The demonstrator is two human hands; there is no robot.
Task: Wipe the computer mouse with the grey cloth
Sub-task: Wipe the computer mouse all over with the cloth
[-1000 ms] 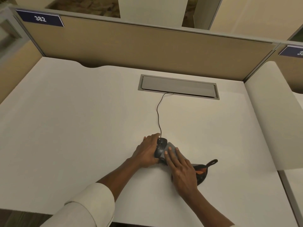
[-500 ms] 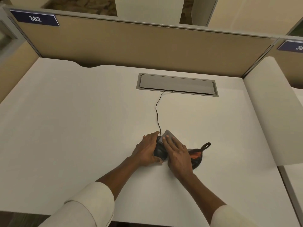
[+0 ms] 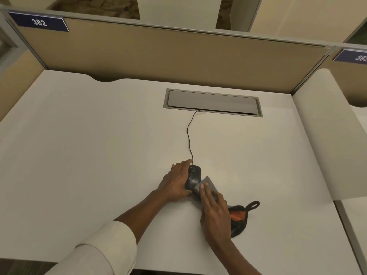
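Note:
A black wired computer mouse (image 3: 194, 176) lies on the white desk (image 3: 99, 155), its cord (image 3: 189, 135) running back to a grey cable hatch (image 3: 212, 102). My left hand (image 3: 175, 180) clasps the mouse's left side. My right hand (image 3: 215, 212) lies flat on the grey cloth (image 3: 208, 183), pressing it against the mouse's near right side. Only a folded corner of the cloth shows past my fingers.
A black pouch with orange lining and a loop (image 3: 241, 217) lies just right of my right hand. Beige partition walls (image 3: 178, 54) close the back and left. A rounded white side panel (image 3: 327, 135) bounds the desk at the right.
My right hand slid the cloth forward over the mouse half a second ago and has now drawn it back toward me, uncovering the mouse's top. My left hand kept its hold.

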